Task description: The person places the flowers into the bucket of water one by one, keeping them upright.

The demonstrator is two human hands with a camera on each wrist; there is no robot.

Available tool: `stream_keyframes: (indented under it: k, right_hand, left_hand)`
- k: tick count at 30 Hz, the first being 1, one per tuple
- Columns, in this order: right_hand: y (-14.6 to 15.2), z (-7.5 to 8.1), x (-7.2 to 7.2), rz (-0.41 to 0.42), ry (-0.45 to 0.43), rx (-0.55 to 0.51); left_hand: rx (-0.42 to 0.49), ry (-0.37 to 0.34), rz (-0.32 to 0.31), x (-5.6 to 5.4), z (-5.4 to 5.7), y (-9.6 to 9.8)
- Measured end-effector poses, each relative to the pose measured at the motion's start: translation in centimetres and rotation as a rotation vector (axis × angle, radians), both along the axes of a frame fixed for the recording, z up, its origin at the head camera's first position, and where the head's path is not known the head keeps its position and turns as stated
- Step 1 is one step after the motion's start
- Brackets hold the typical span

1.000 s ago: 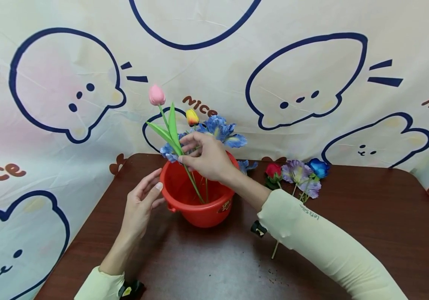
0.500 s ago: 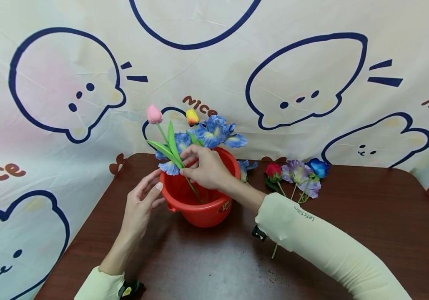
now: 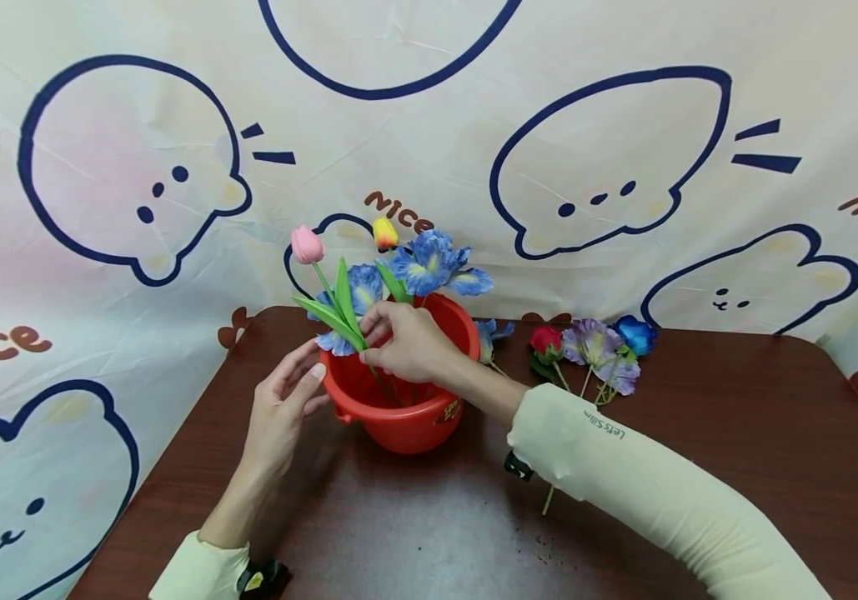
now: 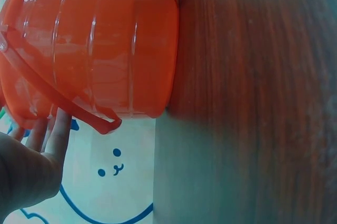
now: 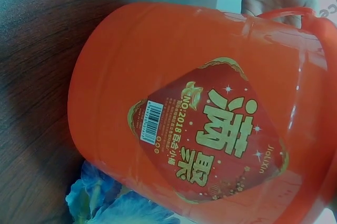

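My right hand pinches the stem of a pink tulip just below its green leaves, above the mouth of a red bucket. The tulip leans left, and its lower stem goes down inside. My left hand rests against the bucket's left side, fingers fairly straight, thumb at the rim; the left wrist view shows those fingers touching the red wall. Blue flowers and a yellow-red tulip stand in the bucket. My right hand hides part of their stems.
On the table, right of the bucket, lie a red rose, a purple flower and a blue rose. Another blue flower lies behind the bucket. A patterned cloth hangs along the table's back.
My right hand has moved down with the pink tulip, lowering its stem deeper into the bucket and its head slightly left. My left hand keeps its place at the rim.
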State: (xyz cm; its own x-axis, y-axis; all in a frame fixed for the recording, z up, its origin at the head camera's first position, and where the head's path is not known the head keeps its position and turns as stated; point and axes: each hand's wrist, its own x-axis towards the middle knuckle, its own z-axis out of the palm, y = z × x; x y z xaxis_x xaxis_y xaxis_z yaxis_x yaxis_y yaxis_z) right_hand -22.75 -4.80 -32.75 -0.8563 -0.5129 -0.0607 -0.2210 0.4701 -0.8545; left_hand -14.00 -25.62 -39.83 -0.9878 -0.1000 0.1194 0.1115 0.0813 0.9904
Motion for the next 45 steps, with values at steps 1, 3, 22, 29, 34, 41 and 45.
stream_keyframes:
  k: [1, 3, 22, 29, 34, 41, 45]
  right_hand:
    - [0.0, 0.0, 0.0, 0.001, 0.001, 0.005]
    - [-0.1, -0.1, 0.0, 0.003, 0.002, 0.014]
    - [1.0, 0.8, 0.2, -0.020, -0.048, 0.020]
    - [2.5, 1.5, 0.8, -0.024, -0.046, -0.041]
    - [4.3, 2.5, 1.0, -0.038, -0.058, -0.150]
    - [8.2, 3.6, 1.1, -0.104, -0.078, -0.270]
    - [10.7, 3.6, 1.2, -0.156, -0.079, -0.310]
  left_hand:
    - [0.000, 0.004, -0.002, 0.0, 0.0, 0.0]
    - [0.001, 0.011, -0.006, 0.0, -0.1, 0.0]
    - [0.004, -0.022, 0.002, -0.1, 0.0, 0.0]
    - [-0.001, -0.025, 0.009, -0.1, 0.0, 0.0]
    - [-0.006, -0.021, 0.012, 0.0, 0.0, 0.1]
    - [0.004, -0.008, 0.012, 0.0, 0.0, 0.1]
    - [0.001, -0.012, 0.020, 0.0, 0.0, 0.1]
